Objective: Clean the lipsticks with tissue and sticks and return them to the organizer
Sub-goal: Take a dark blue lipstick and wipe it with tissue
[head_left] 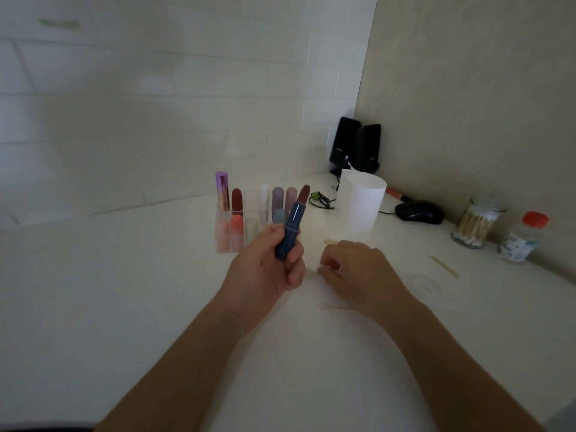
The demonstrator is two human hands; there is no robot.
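My left hand grips a dark blue lipstick tube, tilted up to the right, with its brown-red bullet wound out and uncapped. My right hand rests low on the white table beside it, fingers curled on a small white tissue; a bit of pink shows at the fingertips. A clear organizer behind the hands holds several capped lipsticks in purple, red, pink, white and grey. Wooden sticks lie near my right hand, one just beyond it, one in front of the wrist.
A white tissue roll stands right of the organizer. Farther right are a black mouse, a glass jar of cotton swabs, a small red-capped bottle, a clear lid and another stick. Black speakers fill the corner.
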